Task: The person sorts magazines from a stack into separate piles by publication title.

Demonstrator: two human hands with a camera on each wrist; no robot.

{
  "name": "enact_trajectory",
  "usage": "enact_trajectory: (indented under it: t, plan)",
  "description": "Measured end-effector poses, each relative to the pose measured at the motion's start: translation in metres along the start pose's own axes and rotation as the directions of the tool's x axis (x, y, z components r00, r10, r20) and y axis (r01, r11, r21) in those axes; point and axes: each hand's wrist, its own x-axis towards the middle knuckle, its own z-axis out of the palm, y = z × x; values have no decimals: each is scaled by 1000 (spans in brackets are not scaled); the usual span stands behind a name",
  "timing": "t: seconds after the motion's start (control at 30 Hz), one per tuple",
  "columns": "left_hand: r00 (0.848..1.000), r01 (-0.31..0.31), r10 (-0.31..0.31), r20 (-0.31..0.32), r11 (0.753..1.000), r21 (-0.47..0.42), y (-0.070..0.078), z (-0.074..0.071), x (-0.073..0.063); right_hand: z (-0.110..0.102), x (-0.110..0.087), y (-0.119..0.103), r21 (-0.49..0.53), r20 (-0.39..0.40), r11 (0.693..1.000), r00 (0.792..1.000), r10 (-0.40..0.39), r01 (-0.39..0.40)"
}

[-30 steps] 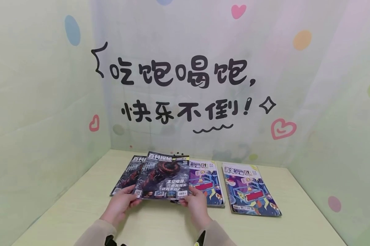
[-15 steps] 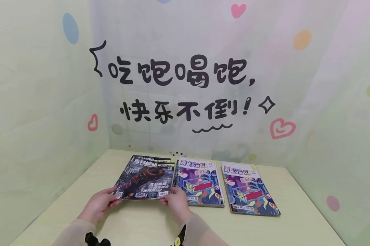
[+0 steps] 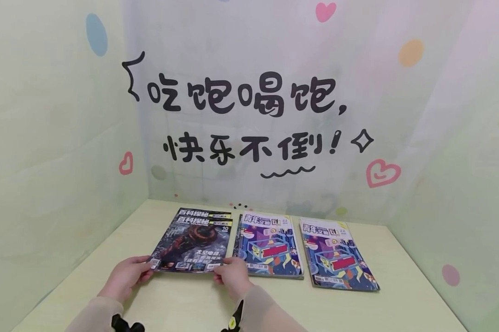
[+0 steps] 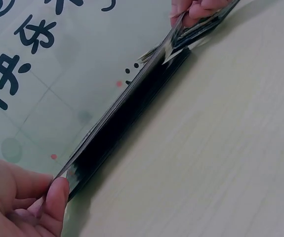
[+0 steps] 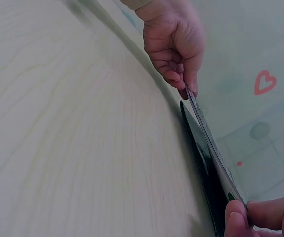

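Note:
A dark magazine [image 3: 193,246] with a red spiral picture is held by its two near corners. My left hand [image 3: 127,276] pinches the left corner between thumb and fingers; my right hand [image 3: 234,275] pinches the right one. Beneath it lies a second dark magazine [image 3: 199,213], of which only the top strip shows in the head view. In the left wrist view a dark gap separates the raised near edge of the held magazine [image 4: 117,106] from the one below. Just right of my right hand lies a purple magazine pile [image 3: 270,249].
Farther right on the pale wooden table [image 3: 299,309] lies another purple magazine [image 3: 338,256], slightly turned. A printed cloth wall [image 3: 249,189] closes off the back, with further cloth walls at both sides.
Both hands have carried the held dark magazine left and lowered it over the other dark one. The left purple pile, partly covered before, is now in full view.

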Motion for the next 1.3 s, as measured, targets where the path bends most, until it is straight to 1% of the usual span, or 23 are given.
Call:
enact_trajectory:
  t: [0.1,0.27,0.37,0.43,0.53,0.63,0.7,0.77,0.87,0.97,1.1,1.2,1.3]
  plan:
    - [999,-15,17,-30,999,49,1,-3,0,3,0,-1,-26,8,1000,1000,15,-15]
    - [998,-12,16,-58,998,69,0,-7,3,7,0,-1,-88,19,995,999,48,-46]
    - [998,-6,11,-59,996,89,-2,-10,4,8,0,1,-130,27,989,997,71,-67]
    - [998,-4,11,-57,993,118,-4,-12,6,8,0,2,-152,34,985,996,83,-77]
    - [997,-24,39,-66,977,214,-4,-15,7,7,0,3,-182,51,980,994,92,-81]
    - [994,-49,79,-80,946,322,-1,-16,5,4,-2,2,-230,64,971,994,84,-67]
    - [992,-62,97,-79,930,361,4,-13,2,0,-3,1,-265,72,962,994,84,-62]
    - [991,-75,113,-78,920,384,11,-8,-1,-4,-5,0,-299,80,953,994,77,-50]
    - [989,-102,136,-63,918,382,22,2,-7,-13,-7,-3,-336,104,941,993,63,-25]
    - [986,-130,158,-50,924,359,29,14,-11,-25,-7,-5,-357,138,934,989,45,7]
    - [987,-139,154,-32,948,288,35,34,-14,-45,-6,-9,-370,166,928,986,32,32]
    - [988,-142,151,-15,955,261,40,50,-15,-63,-5,-12,-390,155,920,988,25,38]
    - [987,-155,161,1,948,277,44,69,-16,-81,-5,-14,-398,128,917,992,9,43]
